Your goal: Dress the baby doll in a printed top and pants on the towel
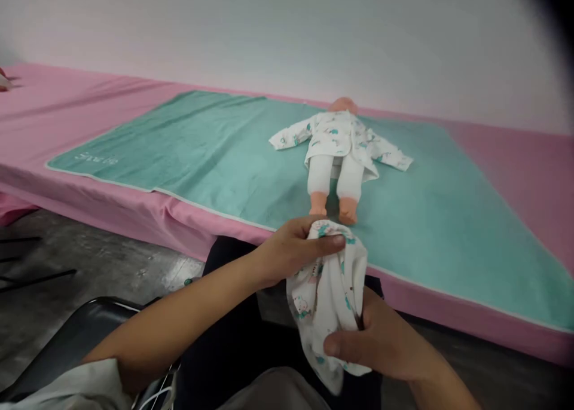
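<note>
My left hand [291, 251] grips the top edge of a small white printed baby garment [327, 299], fingers closed over it. My right hand [381, 338] pinches the lower part of the same garment from beneath. The cloth hangs crumpled between both hands, over my lap. Just beyond it a baby doll [338, 153] lies on its back on a teal mat [201, 153], feet toward me. The doll wears a printed white top with sleeves spread out and white leggings.
The teal mat lies on a low pink-covered mattress [67, 105] that runs along a pale wall. Grey floor [89, 260] shows at the left. A black chair seat [76, 332] is at the lower left, beside my leg.
</note>
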Available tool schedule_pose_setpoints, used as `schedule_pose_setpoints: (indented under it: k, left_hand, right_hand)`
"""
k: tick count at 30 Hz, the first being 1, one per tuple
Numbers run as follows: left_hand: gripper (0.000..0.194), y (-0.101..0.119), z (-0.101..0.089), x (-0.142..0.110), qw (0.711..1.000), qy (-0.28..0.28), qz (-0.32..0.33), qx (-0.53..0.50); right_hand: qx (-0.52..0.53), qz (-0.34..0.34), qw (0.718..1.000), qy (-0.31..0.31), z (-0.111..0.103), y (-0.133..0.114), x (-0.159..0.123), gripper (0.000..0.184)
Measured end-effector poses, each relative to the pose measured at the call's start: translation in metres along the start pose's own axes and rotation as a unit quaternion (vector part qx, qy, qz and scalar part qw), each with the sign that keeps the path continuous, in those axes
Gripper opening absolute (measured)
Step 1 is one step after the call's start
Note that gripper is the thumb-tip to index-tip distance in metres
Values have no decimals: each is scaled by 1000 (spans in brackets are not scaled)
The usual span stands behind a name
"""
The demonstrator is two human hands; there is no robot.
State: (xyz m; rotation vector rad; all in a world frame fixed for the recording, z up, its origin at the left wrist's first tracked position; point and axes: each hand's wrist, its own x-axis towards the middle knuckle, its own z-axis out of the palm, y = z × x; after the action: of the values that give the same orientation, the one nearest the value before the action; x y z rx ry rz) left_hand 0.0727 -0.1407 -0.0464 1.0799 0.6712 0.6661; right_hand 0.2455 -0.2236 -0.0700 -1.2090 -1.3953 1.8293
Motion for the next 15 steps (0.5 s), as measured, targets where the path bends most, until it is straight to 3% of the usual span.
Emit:
schedule_pose_setpoints:
  k: [3, 5, 8, 11, 13, 15]
  left_hand:
    - [27, 2, -4, 6, 999, -33, -1, 4]
    - [29, 3, -7, 6, 998, -59, -13, -3]
    - [28, 6, -14, 2, 983, -171, -59, 35]
    - [21, 11, -20, 0, 947, -276, -101, 127]
    - [14, 11, -23, 0, 952, -260, -78, 139]
    - [13, 9, -24, -1, 973, -208, -39, 90]
  right_hand:
    - [-12, 31, 999, -18, -3, -2, 6, 48]
    - [42, 16, 999, 16, -8, -6, 7, 44]
    - [126, -25, 986, 105, -13, -12, 7, 41]
    - [137, -53, 980, 132, -11, -10, 11, 41]
    - [132, -44, 983, 121, -8, -8, 14, 45]
    - [113, -27, 988, 98, -4, -7, 16, 47]
